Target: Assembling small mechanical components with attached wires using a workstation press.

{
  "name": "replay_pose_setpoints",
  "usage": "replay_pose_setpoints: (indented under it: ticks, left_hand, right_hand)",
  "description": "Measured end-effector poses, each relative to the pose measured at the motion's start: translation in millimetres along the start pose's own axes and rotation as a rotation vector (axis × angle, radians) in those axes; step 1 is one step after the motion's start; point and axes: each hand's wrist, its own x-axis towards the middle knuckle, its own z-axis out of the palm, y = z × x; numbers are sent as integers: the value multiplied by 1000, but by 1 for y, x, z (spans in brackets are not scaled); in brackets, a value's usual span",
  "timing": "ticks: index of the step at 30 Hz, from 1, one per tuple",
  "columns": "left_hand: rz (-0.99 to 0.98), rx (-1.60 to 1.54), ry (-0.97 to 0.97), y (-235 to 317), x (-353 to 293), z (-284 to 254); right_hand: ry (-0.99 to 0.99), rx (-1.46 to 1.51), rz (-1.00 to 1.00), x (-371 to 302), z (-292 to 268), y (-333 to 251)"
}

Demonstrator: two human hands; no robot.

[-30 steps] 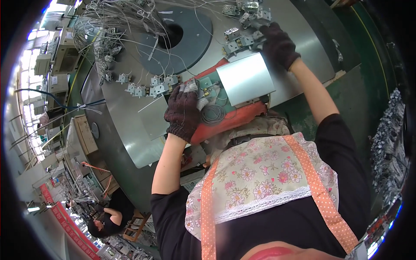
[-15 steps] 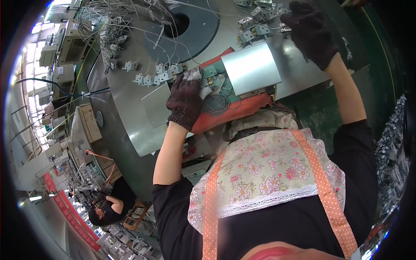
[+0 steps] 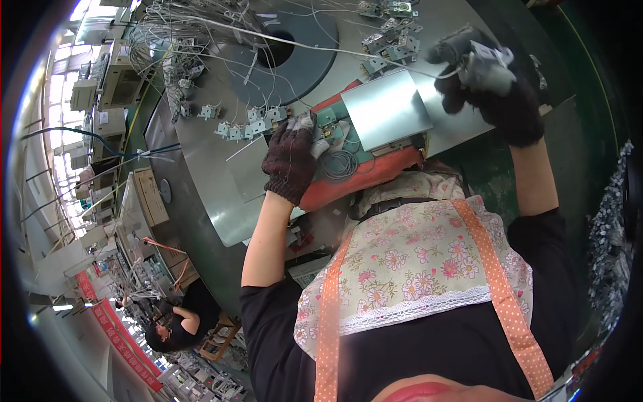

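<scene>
My left hand (image 3: 289, 159), in a dark knitted glove with pale fingertips, rests at the left end of a small green work fixture (image 3: 326, 115). Its fingers are closed together; what they hold there is hidden. A coil of thin grey wire (image 3: 339, 165) lies beside it. At the right, my gloved right hand (image 3: 502, 100) is raised over the table edge, slightly blurred. Its fingers are curled around a white cable (image 3: 348, 51), which stretches across from the upper left. A shiny metal plate (image 3: 387, 109) sits between my hands.
Small metal switch-like parts stand in a row (image 3: 253, 124) at the left and in another cluster (image 3: 392, 48) at the back. Wires bundle around a round grey disc (image 3: 305, 50) with a hole. Red cloth (image 3: 362, 175) covers the near edge. A co-worker (image 3: 182, 321) sits far left.
My right hand has come back from the far parts cluster and turned over, with the white cable now drawn across to it. My left hand stays at the fixture.
</scene>
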Motion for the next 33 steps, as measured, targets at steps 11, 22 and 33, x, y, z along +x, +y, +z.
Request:
replay_pose_setpoints:
  ticks: [11,22,33]
  left_hand:
    - [-62,-17,-48,4,-2,-7]
    - [19,35,-42,-15,-10,22]
    - [-7,-64,89,-11,-11,20]
  right_hand:
    - [-273,1135,7,55,66,-89]
    - [-412,1306,234,64,117,-102]
    - [-106,1108,322,39,123,-112]
